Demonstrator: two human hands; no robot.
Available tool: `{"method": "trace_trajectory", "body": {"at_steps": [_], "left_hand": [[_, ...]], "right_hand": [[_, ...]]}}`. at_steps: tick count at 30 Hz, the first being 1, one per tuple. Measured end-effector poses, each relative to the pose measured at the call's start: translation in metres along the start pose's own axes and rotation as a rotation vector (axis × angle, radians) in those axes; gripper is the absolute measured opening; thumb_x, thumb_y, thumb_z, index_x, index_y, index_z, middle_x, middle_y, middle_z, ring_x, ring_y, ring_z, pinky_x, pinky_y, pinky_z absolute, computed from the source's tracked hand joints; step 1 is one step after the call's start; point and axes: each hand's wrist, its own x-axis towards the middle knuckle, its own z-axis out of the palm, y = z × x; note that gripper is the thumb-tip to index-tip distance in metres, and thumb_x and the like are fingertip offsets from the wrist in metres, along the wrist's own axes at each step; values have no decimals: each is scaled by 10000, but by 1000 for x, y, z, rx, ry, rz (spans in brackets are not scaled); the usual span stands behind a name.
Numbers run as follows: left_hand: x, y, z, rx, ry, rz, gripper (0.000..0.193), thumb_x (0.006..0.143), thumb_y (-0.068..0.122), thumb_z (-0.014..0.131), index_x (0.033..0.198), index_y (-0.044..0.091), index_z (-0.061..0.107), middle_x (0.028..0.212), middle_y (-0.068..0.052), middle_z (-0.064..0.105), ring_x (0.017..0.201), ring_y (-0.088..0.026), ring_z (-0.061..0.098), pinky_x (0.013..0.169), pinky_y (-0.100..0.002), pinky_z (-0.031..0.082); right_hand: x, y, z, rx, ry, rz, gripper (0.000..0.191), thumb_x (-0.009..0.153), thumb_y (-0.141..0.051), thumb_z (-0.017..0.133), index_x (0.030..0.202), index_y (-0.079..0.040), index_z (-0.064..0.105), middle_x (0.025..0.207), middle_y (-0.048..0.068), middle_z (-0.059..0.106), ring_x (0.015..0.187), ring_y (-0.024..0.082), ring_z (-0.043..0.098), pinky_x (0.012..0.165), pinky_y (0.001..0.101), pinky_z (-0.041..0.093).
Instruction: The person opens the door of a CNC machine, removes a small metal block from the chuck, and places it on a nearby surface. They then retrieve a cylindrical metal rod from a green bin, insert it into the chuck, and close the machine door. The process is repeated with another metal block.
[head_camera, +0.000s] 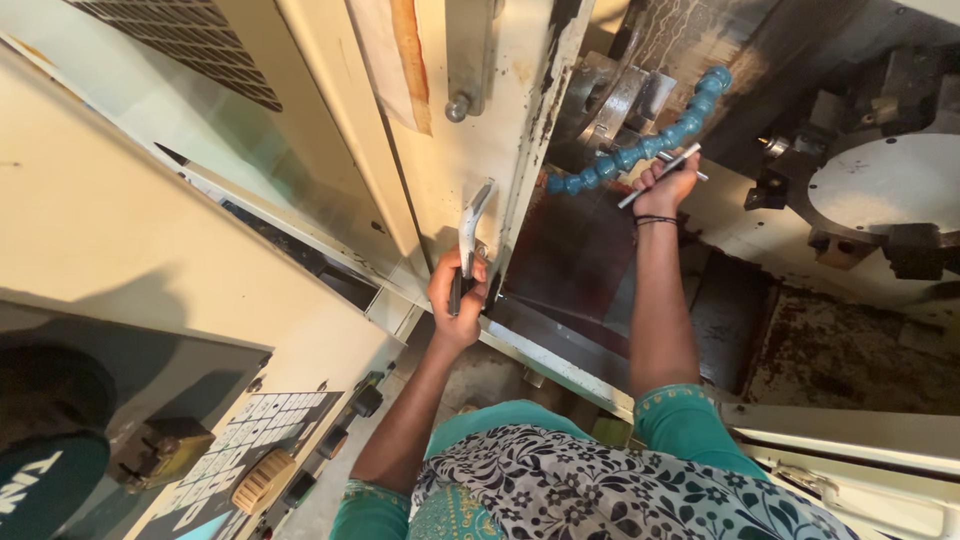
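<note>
My left hand (458, 297) grips the lower end of a metal door handle (472, 222) on the cream sliding door (470, 150) of a machine. My right hand (664, 186) reaches into the machine's open bay and holds a slim metal T-shaped key (662, 172), close under a blue segmented coolant hose (640, 148). A dark band circles that wrist. Both arms come out of teal sleeves, with a black-and-white floral cloth (600, 485) below them.
A round grey turret disc (890, 185) with dark tool blocks sits at the right inside the bay. A control panel with a keypad (250, 440) and a ribbed yellow knob (264, 480) lies at the lower left. The bay floor (850, 350) is rusty and stained.
</note>
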Motion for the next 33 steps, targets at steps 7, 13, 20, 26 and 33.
{"method": "trace_trajectory", "body": {"at_steps": [7, 13, 20, 26, 33], "left_hand": [[2, 1, 2, -4, 11, 4, 272, 818, -71, 499, 1077, 12, 510, 1022, -81, 538, 927, -151, 516, 852, -278, 467], [0, 3, -1, 22, 7, -23, 245, 837, -59, 526, 1072, 14, 532, 1021, -63, 550, 910, -135, 528, 871, -283, 467], [1, 5, 3, -7, 33, -43, 243, 831, -51, 528, 1065, 19, 535, 1019, -62, 544, 895, -130, 527, 876, -288, 467], [0, 6, 7, 20, 37, 5, 230, 840, -50, 527, 1059, 21, 524, 1020, -75, 544, 914, -149, 519, 925, -294, 460], [0, -8, 10, -19, 84, 63, 236, 828, -51, 521, 1054, 17, 519, 1005, -88, 541, 884, -154, 524, 847, -294, 470]], "right_hand": [[5, -13, 5, -158, -115, 167, 562, 1003, -656, 383, 830, -154, 566, 654, 17, 507, 464, 159, 353, 454, 320, 253], [0, -7, 4, -477, -228, 319, 684, 1008, -729, 349, 759, -113, 510, 602, 20, 478, 386, 112, 308, 373, 282, 255], [-10, 12, -15, -475, 149, -445, 303, 966, -343, 568, 1074, -61, 595, 680, 3, 543, 494, 83, 443, 430, 269, 344], [-13, 16, -30, -555, -4, -390, 387, 952, 11, 624, 1335, 32, 566, 718, -11, 516, 559, 82, 485, 464, 279, 345], [-16, 12, -32, -289, -41, -56, 736, 871, -35, 532, 1561, -278, 454, 557, -6, 370, 407, 126, 329, 387, 296, 277]]}}
